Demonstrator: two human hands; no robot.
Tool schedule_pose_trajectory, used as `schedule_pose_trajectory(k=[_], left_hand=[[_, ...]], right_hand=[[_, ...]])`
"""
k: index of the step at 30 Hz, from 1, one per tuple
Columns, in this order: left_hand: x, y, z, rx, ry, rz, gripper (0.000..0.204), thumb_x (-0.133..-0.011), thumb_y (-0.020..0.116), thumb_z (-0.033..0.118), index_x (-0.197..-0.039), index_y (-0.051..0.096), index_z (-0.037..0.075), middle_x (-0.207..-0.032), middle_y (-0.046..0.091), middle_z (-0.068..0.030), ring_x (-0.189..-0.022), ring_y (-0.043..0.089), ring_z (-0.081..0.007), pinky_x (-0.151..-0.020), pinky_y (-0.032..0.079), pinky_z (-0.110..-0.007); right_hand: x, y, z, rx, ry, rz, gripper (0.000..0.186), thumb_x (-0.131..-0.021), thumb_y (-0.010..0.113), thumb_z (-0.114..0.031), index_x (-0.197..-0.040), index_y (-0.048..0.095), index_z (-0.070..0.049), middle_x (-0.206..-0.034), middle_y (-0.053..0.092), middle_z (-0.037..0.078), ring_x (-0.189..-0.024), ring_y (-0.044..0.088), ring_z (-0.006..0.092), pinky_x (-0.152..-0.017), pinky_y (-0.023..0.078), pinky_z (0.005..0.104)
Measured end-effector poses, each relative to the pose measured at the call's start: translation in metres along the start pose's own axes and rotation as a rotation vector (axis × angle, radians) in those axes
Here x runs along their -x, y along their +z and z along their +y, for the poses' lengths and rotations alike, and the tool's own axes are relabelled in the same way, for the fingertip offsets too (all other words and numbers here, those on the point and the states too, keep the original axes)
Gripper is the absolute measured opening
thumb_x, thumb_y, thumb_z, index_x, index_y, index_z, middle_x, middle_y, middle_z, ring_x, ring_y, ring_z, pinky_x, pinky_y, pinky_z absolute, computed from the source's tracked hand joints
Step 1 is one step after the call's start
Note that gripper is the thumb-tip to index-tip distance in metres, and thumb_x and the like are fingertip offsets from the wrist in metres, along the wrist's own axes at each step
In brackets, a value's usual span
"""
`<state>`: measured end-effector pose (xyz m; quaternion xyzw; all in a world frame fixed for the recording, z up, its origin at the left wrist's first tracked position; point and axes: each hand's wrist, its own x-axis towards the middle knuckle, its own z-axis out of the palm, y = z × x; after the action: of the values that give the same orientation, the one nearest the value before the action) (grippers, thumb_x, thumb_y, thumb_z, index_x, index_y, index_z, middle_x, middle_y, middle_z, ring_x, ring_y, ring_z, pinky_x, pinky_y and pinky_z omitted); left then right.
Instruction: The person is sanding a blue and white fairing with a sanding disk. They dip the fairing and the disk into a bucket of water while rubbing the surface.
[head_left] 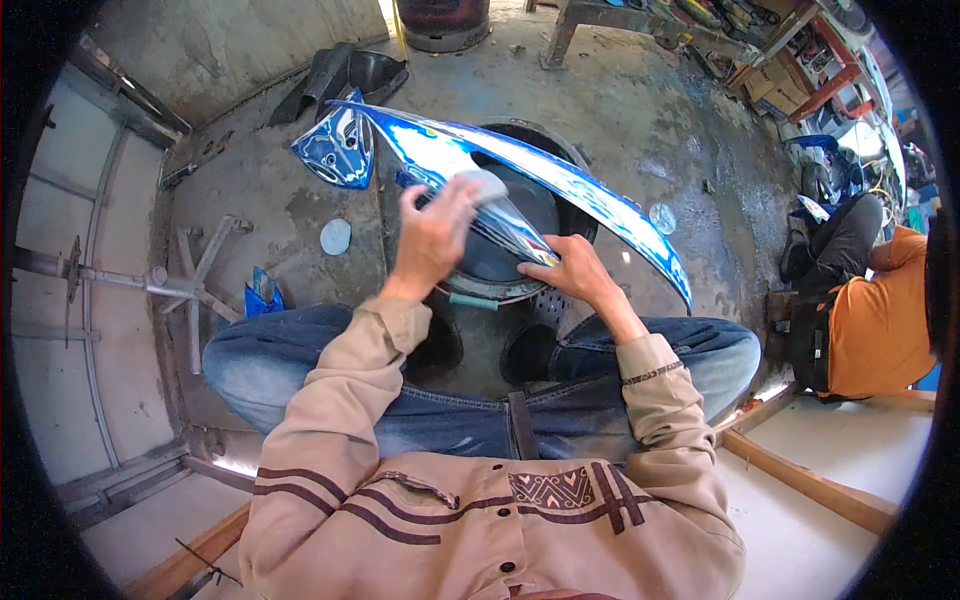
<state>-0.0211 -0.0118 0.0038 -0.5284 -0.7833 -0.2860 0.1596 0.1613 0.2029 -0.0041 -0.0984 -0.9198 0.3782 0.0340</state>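
My left hand (435,230) has its fingers curled on a pale grey pad (480,185), pressed against a long blue-and-white glossy panel (575,185). My right hand (570,270) grips the panel's narrow lower end, thumb underneath. The panel lies across a round dark basin (542,137) with a pale green handle in front of my crossed legs. A smaller blue panel with holes (335,160) is just beyond the long panel's left end.
Round pale discs (335,236) lie on the concrete floor (650,100). A metal stand (195,285) and a blue piece (260,290) are at left. Black parts (370,80) lie behind. A person in orange (870,330) sits at right, near a cluttered bench (600,20).
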Motion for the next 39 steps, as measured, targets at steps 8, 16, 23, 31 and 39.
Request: schedule_pose_trajectory(k=[8, 16, 23, 31, 39], left_hand=[[0.017, 0.015, 0.030, 0.046, -0.055, -0.015, 0.036, -0.105, 0.064, 0.019, -0.139, 0.070, 0.008, -0.149, 0.067, -0.0096, -0.145, 0.057, -0.0285, -0.108, 0.037, -0.055], [0.003, 0.003, 0.008, 0.005, 0.000, -0.006, 0.029, -0.104, 0.066, 0.017, -0.132, 0.073, 0.011, -0.146, 0.070, -0.0066, -0.142, 0.060, -0.0224, -0.110, 0.036, -0.056], [0.003, 0.000, -0.003, -0.001, -0.193, 0.079, 0.036, -0.109, 0.060, 0.017, -0.141, 0.069, 0.006, -0.146, 0.070, -0.0092, -0.146, 0.056, -0.0261, -0.111, 0.036, -0.053], [0.012, 0.005, 0.038, 0.092, 0.050, -0.131, 0.030, -0.099, 0.070, 0.012, -0.129, 0.073, 0.009, -0.149, 0.068, -0.0048, -0.147, 0.056, -0.0242, -0.111, 0.036, -0.054], [-0.009, 0.002, -0.016, -0.046, -0.194, 0.010, 0.037, -0.107, 0.058, 0.013, -0.143, 0.069, 0.011, -0.154, 0.065, -0.0070, -0.150, 0.053, -0.0262, -0.114, 0.034, -0.050]], right_hand=[[-0.002, 0.004, 0.003, 0.008, -0.027, 0.006, 0.046, -0.085, 0.088, -0.042, -0.104, 0.078, -0.001, -0.084, 0.072, 0.026, -0.080, 0.071, 0.0458, -0.073, 0.055, 0.0481], [-0.002, 0.002, 0.004, 0.002, -0.008, -0.005, 0.046, -0.085, 0.086, -0.047, -0.104, 0.079, -0.005, -0.088, 0.074, 0.025, -0.088, 0.070, 0.0472, -0.077, 0.055, 0.0528], [-0.002, 0.001, 0.001, -0.012, -0.012, 0.006, 0.044, -0.086, 0.085, -0.045, -0.104, 0.079, -0.006, -0.089, 0.074, 0.025, -0.088, 0.070, 0.0473, -0.077, 0.054, 0.0525], [0.001, 0.004, 0.005, -0.037, 0.021, 0.026, 0.043, -0.085, 0.085, -0.046, -0.106, 0.080, -0.009, -0.091, 0.075, 0.024, -0.090, 0.071, 0.0466, -0.081, 0.056, 0.0544], [0.003, 0.010, 0.019, 0.006, -0.036, 0.065, 0.042, -0.086, 0.083, -0.044, -0.104, 0.079, -0.007, -0.084, 0.072, 0.026, -0.088, 0.070, 0.0485, -0.078, 0.054, 0.0577]])
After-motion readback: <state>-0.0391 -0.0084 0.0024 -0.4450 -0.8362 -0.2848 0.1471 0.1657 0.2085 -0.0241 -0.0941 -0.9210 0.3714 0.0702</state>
